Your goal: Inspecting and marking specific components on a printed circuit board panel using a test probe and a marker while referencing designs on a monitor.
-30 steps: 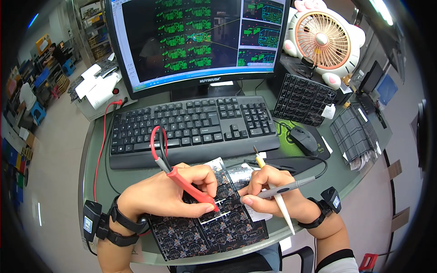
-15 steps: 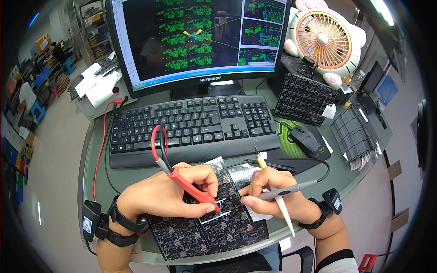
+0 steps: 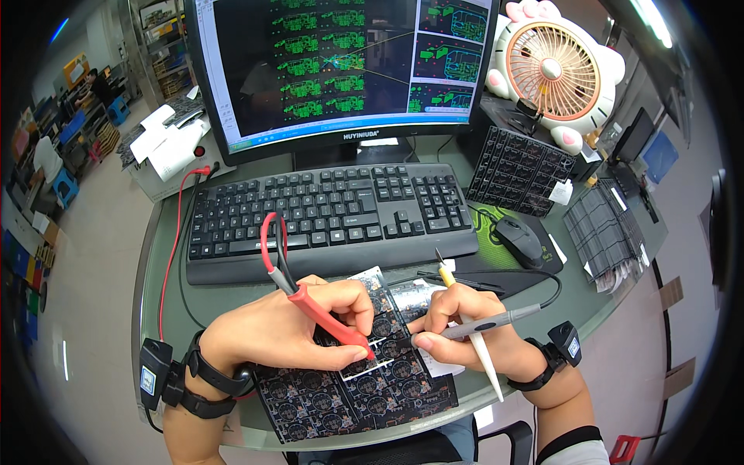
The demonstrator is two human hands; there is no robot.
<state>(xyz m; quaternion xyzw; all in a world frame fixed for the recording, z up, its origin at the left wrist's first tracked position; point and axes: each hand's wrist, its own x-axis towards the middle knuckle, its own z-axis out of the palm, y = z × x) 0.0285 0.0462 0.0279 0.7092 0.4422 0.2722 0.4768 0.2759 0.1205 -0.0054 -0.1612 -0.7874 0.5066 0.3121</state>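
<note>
My left hand (image 3: 310, 329) is closed around red test tweezers (image 3: 329, 316), with red and black leads looping up from their top. Their tips rest at a panel of black circuit boards (image 3: 387, 391), beside two white strips. In my right hand (image 3: 477, 329), closed as well, a grey pen-like probe (image 3: 496, 320) with a black cable points left toward the same spot. A slim white-and-yellow tool (image 3: 484, 360) with a dark pointed end also lies in that hand, crossing the probe. My fingers partly hide the tips, so I cannot tell whether the probe touches the board.
Behind my hands sit a black keyboard (image 3: 310, 213) and a monitor (image 3: 341, 136) showing green board layouts. To the right are a mouse (image 3: 518, 239), an upright board panel (image 3: 519, 170), a fan (image 3: 552, 70) and stacked boards (image 3: 604, 229). A red cable (image 3: 164, 287) runs along the left.
Yellow pointer marks on the monitor have disappeared. Both hands keep their places on the board and their grips; the whole view has shifted very slightly.
</note>
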